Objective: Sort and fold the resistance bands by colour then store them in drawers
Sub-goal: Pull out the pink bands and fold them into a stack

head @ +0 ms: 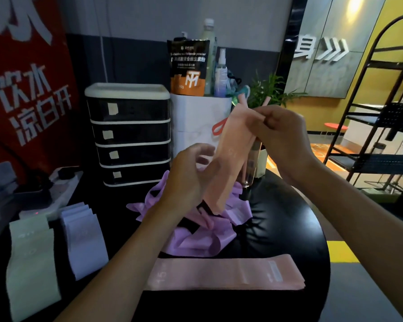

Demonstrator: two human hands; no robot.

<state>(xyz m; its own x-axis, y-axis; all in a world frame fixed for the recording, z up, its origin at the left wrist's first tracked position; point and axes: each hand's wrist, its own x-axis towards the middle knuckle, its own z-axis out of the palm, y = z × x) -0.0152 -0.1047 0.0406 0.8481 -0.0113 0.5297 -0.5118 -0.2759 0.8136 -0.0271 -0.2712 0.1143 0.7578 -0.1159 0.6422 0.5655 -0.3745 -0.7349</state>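
Both hands hold a pink band (230, 156) up over the black counter (289, 217): the right hand (282, 138) pinches its top end, the left hand (191, 177) grips lower down (above a purple heap (196, 238)).

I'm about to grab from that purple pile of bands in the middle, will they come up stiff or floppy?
Probably floppy: the purple bands lie curled and looped over one another. Likely light, since the peach band held up looks thin as ribbon. They seem tangled, so one may drag others along.
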